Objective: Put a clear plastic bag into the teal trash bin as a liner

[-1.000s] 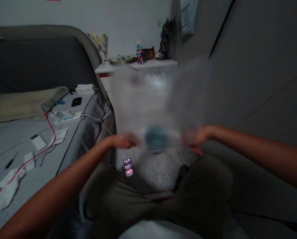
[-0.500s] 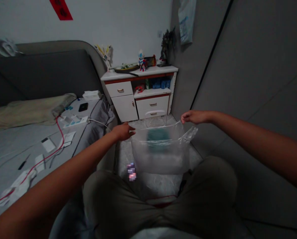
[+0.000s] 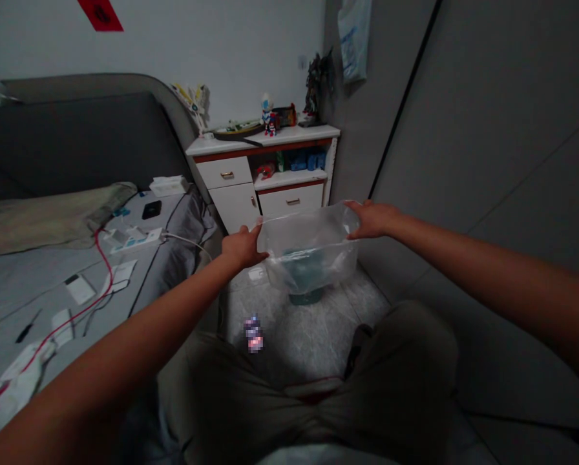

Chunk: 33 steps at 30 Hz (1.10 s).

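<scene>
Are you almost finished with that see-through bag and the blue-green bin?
Looks about halfway. Done: the see-through bag is opened wide. In hand: your left hand and right hand hold its rim apart. Left: the blue-green bin still shows below the bag, so the bag doesn't seem pulled down over it.

**Our two bare arms reach out ahead, hands held well apart**

Our left hand (image 3: 243,248) sits slightly lower, back turned up, with its fingers (image 3: 256,241) pinched inward. Our right hand (image 3: 373,218) is slightly higher, its fingers (image 3: 355,206) curled toward the left. Our left forearm (image 3: 125,323) rises from the bottom-left corner, our right forearm (image 3: 488,258) comes in from the right edge, both wrists nearly straight.
</scene>
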Motion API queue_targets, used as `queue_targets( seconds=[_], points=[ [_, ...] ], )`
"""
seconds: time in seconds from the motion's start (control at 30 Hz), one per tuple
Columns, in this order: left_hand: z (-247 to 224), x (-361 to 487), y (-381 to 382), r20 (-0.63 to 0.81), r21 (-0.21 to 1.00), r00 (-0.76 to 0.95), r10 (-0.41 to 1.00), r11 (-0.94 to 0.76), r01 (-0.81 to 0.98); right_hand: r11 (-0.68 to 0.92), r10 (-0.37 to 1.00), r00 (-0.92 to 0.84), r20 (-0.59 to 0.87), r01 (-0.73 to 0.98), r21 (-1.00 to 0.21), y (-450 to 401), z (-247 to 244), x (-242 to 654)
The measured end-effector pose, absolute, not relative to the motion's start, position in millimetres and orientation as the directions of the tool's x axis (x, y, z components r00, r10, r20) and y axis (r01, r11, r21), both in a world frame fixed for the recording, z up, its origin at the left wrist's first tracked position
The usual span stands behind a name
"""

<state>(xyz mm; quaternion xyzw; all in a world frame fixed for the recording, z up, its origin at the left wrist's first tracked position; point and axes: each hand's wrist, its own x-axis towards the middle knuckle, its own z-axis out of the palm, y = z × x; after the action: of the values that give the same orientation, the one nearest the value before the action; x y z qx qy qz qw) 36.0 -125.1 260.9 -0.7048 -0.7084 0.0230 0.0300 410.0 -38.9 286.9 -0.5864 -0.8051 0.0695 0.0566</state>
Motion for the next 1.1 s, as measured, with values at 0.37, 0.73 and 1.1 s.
queue_targets(
  seconds=[0.37, 0.73, 1.1],
  points=[
    [188.2, 47.3, -127.6, -0.022, -0.01, -0.028, 0.999, 0.028, 1.0, 0.135, 0.989, -0.134, -0.063, 0.991, 0.022, -81.7, 225.4, 395.0],
    [143.9, 51.4, -114.6, -0.108, 0.32, 0.049, 0.993, -0.012, 0.947, 0.174, 0.977, -0.164, -0.136, 0.983, 0.066, -100.9, 198.3, 391.5],
    [112.0, 29.2, -81.7, -0.007, 0.75, 0.099, 0.995, -0.06, 0.659, 0.404, 0.864, -0.445, -0.237, 0.892, -0.201, -94.3, 108.5, 278.9]
  ],
)
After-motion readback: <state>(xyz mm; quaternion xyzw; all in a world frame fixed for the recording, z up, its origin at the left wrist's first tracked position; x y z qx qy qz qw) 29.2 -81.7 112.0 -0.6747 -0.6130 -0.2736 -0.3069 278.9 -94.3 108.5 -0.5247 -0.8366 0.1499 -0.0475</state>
